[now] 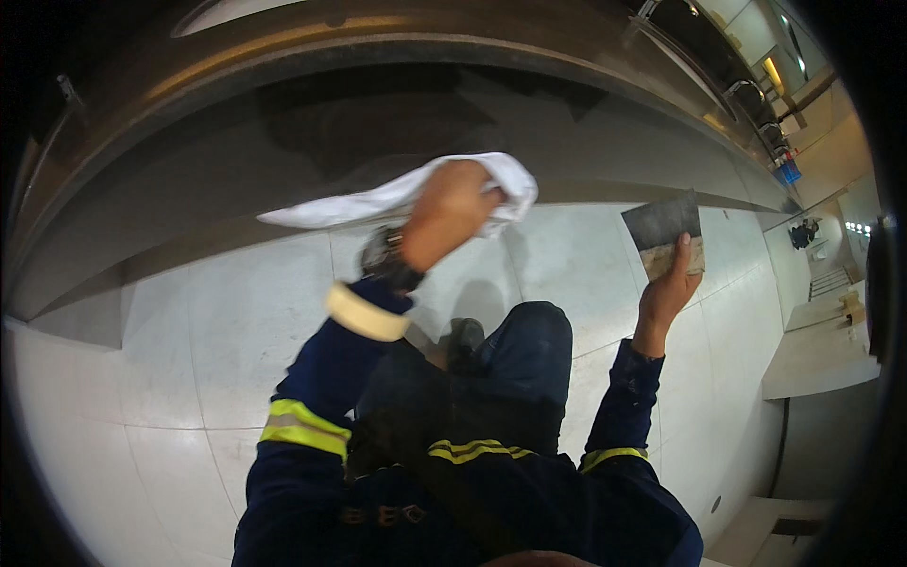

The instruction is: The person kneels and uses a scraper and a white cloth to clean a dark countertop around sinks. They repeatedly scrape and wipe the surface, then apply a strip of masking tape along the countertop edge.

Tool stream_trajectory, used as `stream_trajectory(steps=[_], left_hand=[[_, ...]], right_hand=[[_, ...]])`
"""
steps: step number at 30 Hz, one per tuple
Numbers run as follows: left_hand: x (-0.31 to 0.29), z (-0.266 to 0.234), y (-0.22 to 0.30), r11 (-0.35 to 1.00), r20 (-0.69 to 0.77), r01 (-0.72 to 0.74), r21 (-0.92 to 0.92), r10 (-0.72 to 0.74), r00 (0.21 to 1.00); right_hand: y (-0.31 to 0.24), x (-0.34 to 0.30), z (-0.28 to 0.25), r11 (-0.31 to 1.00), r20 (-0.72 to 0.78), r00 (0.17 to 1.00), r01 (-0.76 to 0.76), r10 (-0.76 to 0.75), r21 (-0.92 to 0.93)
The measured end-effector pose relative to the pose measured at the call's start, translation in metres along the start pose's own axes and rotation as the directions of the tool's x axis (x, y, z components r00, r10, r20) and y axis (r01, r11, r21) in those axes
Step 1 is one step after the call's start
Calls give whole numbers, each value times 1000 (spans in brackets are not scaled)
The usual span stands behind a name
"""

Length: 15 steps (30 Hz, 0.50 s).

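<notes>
Closest to us, our dark blue work jacket with yellow reflective bands fills the bottom of the view, and our bent knee (529, 350) in dark trousers pokes up between the two arms, with a dark shoe (465, 338) just beyond it. We are down low on a floor (217, 359) of big pale tiles, smooth and a little glossy, with thin joints running across. Out from there, our left hand (449, 213) is closed in a fist round a white cloth (378, 200), which trails off to the left in a long tail; a dark watch (383, 255) sits on that wrist above a pale cuff. Our right hand (669, 283) is raised to the side, fingers wrapped round the pale handle of a flat scraper (663, 227), its grey blade pointing up. Right behind the cloth runs a long curved dark panel (283, 142) with a shiny metal band above it, and our shadow falls across it. Far right, a walkway with railings curves away under warm ceiling lights.
</notes>
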<state>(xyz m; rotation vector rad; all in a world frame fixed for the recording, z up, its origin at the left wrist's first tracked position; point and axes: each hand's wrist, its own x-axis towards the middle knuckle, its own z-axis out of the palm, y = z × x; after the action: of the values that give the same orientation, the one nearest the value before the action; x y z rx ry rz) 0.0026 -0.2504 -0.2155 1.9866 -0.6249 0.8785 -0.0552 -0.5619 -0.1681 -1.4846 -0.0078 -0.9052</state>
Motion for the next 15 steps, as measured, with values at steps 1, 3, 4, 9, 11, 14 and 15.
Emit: stream_trajectory(steps=[1, 3, 4, 9, 11, 14, 15], left_hand=[[18, 24, 11, 942, 321, 335, 22, -324, 890], [30, 75, 18, 955, 217, 292, -55, -274, 937], [35, 91, 31, 972, 116, 234, 25, -235, 965], [12, 52, 17, 936, 316, 353, -4, -334, 888], [-37, -23, 12, 993, 131, 82, 82, -93, 987], [-84, -174, 7, 946, -368, 109, -305, -222, 903], [-68, -229, 12, 997, -385, 69, 28, -53, 921]], right_hand=[[2, 0, 7, 1000, -8, 1000, 6, -6, 26], [11, 8, 16, 993, 103, 995, 5, 7, -116], [13, 13, 18, 981, 152, 988, 8, 22, -193], [11, 19, 54, 827, 573, 795, 449, -198, -338], [9, 26, 54, 636, 763, 600, 691, -239, -343], [11, 37, 68, 529, 847, 480, 791, -227, -306], [15, 29, 74, 479, 876, 404, 843, -262, -245]])
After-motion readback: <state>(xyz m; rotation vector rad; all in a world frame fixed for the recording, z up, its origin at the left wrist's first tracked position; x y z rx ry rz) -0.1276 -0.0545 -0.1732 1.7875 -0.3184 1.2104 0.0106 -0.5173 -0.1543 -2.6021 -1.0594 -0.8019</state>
